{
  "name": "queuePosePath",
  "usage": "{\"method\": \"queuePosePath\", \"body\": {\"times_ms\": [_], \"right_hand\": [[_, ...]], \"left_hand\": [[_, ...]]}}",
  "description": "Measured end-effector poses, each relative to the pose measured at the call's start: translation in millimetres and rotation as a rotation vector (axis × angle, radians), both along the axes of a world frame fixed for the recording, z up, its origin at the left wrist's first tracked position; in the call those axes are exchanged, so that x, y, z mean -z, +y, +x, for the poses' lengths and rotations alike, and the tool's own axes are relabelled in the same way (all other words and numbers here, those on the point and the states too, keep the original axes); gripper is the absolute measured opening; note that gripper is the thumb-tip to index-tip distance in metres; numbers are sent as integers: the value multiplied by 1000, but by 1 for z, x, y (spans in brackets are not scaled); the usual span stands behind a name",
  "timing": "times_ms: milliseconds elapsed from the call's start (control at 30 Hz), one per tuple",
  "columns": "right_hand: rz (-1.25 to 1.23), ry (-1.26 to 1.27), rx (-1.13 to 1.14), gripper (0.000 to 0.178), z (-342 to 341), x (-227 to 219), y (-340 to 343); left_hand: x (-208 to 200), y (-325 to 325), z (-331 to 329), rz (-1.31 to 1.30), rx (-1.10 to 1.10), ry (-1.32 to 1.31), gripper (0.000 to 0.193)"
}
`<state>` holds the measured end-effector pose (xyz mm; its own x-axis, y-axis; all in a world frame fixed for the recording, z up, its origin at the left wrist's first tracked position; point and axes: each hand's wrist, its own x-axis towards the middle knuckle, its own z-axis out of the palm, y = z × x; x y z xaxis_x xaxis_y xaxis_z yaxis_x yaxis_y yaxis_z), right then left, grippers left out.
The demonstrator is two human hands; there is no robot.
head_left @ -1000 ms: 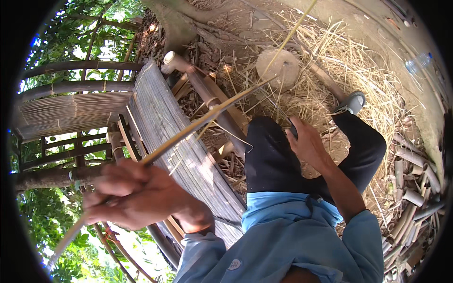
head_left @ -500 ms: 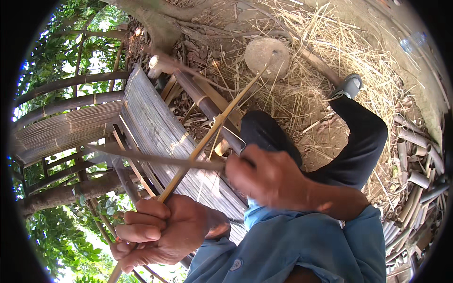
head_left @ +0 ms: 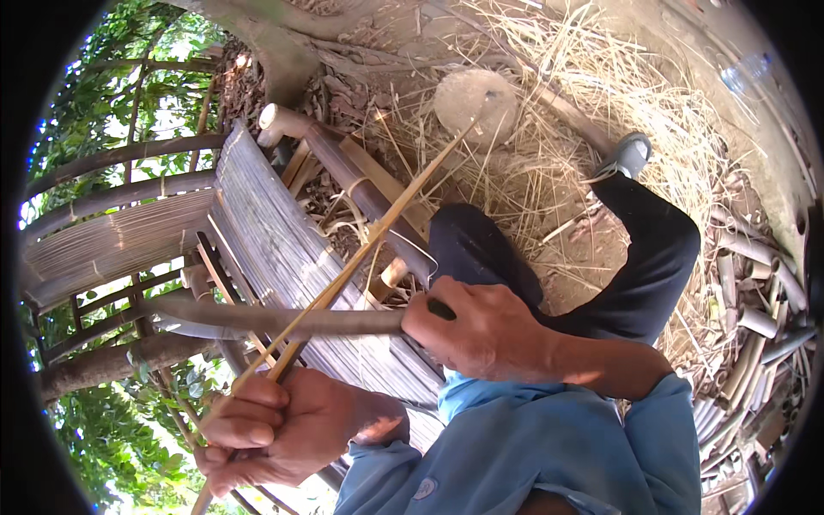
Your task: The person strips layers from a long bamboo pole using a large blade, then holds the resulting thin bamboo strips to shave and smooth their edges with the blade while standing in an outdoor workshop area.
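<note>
My left hand [head_left: 275,421] is closed around the lower end of a long, thin bamboo strip [head_left: 412,193], which slants away up and to the right, tapering toward its far tip. In my right hand [head_left: 481,330] is the handle of a long knife [head_left: 360,323], mostly hidden by the fingers. Its blade points left and lies across the strip just above my left fist; its far end is blurred. A thin sliver [head_left: 254,367] stands apart from the strip between the blade and my left hand. Frayed shavings hang at the strip's middle.
A slatted bamboo bench [head_left: 283,223] stands at the left, with a thick dark bamboo pole [head_left: 348,176] beside it. Straw litter [head_left: 618,94] covers the ground around a round stump [head_left: 475,105]. Cut bamboo pieces [head_left: 760,322] are heaped at the right. A plastic bottle [head_left: 745,74] lies upper right.
The knife blade has come down the strip, closer to my left hand. A sliver now parts from the strip there. Both hands keep their grip, and the whole view has shifted slightly.
</note>
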<state>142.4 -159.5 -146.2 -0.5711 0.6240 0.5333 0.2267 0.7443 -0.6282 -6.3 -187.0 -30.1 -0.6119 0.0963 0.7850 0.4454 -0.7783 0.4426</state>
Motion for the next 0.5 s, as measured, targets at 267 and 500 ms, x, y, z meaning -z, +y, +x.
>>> {"method": "queuePosePath", "body": {"times_ms": [267, 500], "right_hand": [[-92, -88, 150, 15, -2, 63, 36], [-219, -233, 359, 11, 9, 229, 130]], "left_hand": [[2, 1, -22, -94, -59, 126, 42], [-6, 27, -53, -40, -300, 99, 33]]}}
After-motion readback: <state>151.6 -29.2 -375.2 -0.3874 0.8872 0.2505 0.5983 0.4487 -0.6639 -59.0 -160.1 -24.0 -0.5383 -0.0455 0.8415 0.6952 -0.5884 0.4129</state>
